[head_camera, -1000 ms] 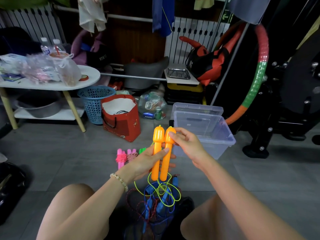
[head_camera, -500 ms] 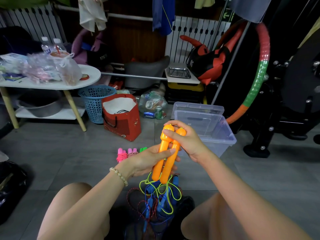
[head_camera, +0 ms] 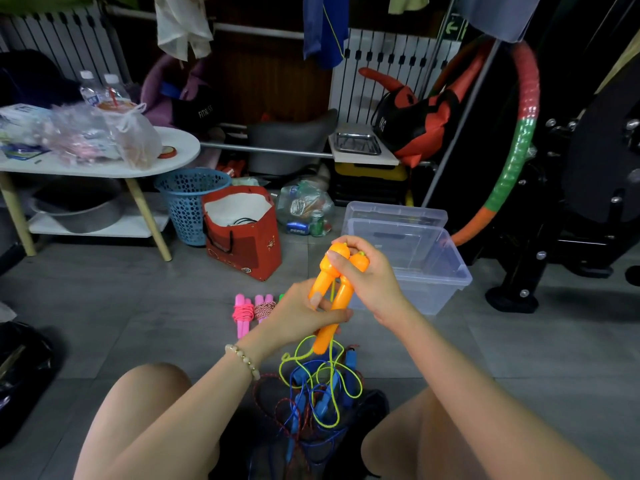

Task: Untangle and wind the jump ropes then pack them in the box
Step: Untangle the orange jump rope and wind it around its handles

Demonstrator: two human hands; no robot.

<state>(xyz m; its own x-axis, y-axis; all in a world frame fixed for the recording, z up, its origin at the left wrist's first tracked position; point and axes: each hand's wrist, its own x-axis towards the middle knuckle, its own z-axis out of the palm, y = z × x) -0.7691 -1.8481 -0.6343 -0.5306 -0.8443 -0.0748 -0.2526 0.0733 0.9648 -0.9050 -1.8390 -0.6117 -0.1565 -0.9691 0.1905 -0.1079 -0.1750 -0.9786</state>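
Moved: the right hand point(head_camera: 367, 282) is curling over the heads of the orange handles point(head_camera: 321, 280), which are tipping rightward from a second ago.
Grip: both hands are clamping the pair, the left hand point(head_camera: 301, 317) wrapping the shafts.
Cord: the yellow-green cord point(head_camera: 325, 386) is hanging loose below the grip, over the blue ropes point(head_camera: 322, 403).
Meaning: winding is probably starting.
Box: the box point(head_camera: 426, 296) is waiting just beyond the right hand.

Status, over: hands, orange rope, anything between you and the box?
Left hand grips orange handles low, right hand grips their tops. Yellow-green cord unwound, hanging onto blue rope tangle. Clear box open, nothing blocking it.
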